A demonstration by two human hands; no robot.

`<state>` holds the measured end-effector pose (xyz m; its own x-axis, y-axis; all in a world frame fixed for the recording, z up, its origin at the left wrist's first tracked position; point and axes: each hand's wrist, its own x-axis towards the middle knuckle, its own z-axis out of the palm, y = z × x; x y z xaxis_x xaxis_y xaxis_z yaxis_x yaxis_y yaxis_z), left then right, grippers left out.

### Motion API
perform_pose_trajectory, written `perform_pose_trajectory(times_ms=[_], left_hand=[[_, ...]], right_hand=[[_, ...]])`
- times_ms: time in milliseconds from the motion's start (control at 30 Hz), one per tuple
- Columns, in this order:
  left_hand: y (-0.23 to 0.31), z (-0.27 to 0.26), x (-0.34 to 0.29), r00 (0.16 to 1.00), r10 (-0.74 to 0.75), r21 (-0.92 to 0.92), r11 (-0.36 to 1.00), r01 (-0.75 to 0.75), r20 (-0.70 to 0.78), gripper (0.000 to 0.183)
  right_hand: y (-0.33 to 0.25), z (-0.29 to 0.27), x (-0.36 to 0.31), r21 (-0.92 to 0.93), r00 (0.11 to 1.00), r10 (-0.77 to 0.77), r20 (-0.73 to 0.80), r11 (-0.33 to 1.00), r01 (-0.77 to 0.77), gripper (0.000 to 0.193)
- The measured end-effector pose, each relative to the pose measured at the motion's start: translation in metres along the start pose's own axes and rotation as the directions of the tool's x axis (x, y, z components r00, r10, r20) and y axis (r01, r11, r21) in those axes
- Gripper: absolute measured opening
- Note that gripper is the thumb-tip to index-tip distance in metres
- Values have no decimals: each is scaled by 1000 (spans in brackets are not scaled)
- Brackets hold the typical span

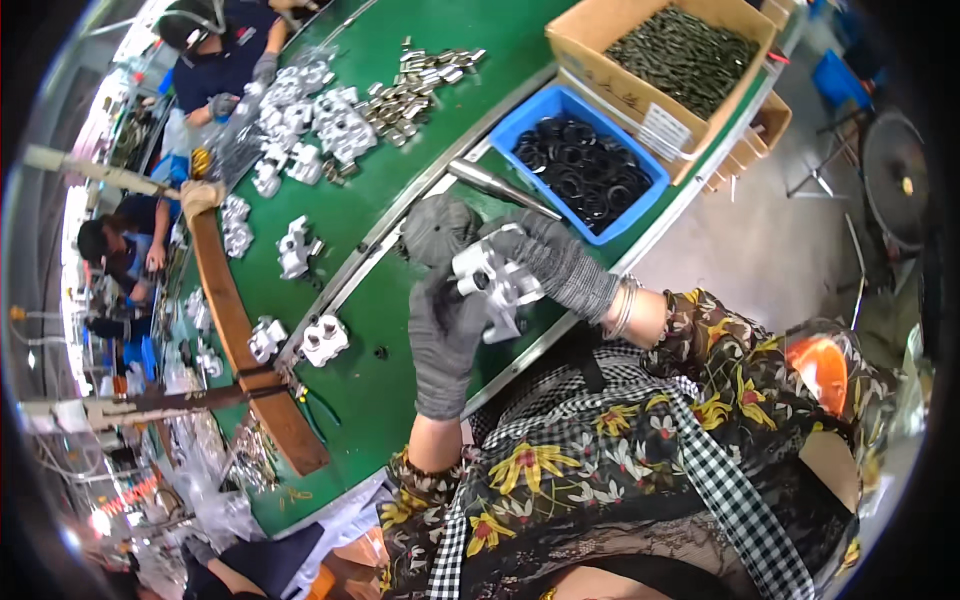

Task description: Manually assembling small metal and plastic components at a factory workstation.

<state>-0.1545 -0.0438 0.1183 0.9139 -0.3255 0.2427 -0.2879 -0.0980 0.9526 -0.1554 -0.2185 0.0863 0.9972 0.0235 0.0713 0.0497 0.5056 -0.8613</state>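
Observation:
Both my hands wear grey knitted gloves and hold a silvery cast metal part (512,287) above the green table near its front edge. My left hand (445,345) grips the part's near left side, fingers closed on it. From the right, my right hand (560,262) wraps its fingers over the part's top and far side. Just beyond the part sits a round dark grey object (438,228) whose kind I cannot make out. A metal rod (500,186) lies behind my right hand, pointing toward the blue bin (607,235), which holds black rings.
A cardboard box (630,110) of small dark metal pieces stands behind the bin. Several castings (325,340) and short metal cylinders (415,95) lie on the table (375,200). A brown beam (235,310) and pliers (312,412) are at left. Co-workers (225,65) sit across.

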Motion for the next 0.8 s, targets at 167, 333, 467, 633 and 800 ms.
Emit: perform_pose_trajectory(times_ms=[167,333,467,633,800], left_hand=[[-46,-5,-19,906,-126,349,937,-25,404,50],[6,9,-14,739,-512,-797,158,583,439,68],[4,17,-6,710,-402,-727,143,672,578,68],[9,3,-6,750,-536,-738,307,601,387,57],[7,5,1,772,-488,-745,312,589,407,64]], right_hand=[[-33,16,-9,-655,972,205,117,751,-79,39],[-73,7,3,-735,948,77,310,652,187,32],[-131,-67,36,-986,965,-211,158,-79,144,13],[-123,-74,48,-959,954,227,195,-162,234,19],[-97,-85,48,-914,960,173,218,-310,263,15]])
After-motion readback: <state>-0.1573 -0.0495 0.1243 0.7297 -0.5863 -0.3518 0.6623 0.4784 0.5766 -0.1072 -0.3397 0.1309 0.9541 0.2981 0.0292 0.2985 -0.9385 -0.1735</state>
